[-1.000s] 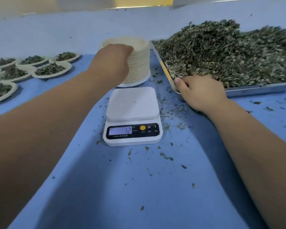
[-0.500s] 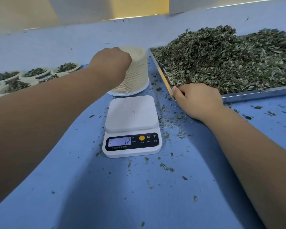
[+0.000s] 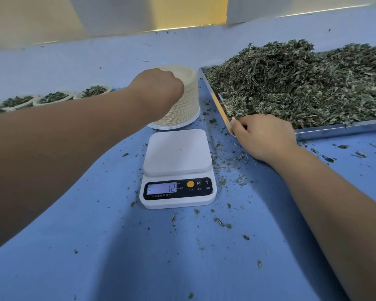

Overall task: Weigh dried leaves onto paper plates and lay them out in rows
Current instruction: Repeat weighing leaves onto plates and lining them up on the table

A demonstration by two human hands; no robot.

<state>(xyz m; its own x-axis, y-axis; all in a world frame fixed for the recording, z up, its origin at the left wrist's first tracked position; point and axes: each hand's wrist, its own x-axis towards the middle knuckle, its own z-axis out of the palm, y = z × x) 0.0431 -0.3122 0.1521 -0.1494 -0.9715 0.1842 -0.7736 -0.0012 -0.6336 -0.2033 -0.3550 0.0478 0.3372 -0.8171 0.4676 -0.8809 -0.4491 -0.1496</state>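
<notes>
Paper plate stack (image 3: 191, 101) held in left hand (image 3: 159, 85) grip; right hand (image 3: 263, 135) grip clasps tray (image 3: 334, 128) corner.

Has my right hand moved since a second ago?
No: right hand still holds the near corner of the silver metal tray, beside the white scale.

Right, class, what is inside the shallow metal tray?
A heap of dried green leaves fills the shallow metal tray. Its floor is hidden beneath them; the right hand covers its near corner.
</notes>
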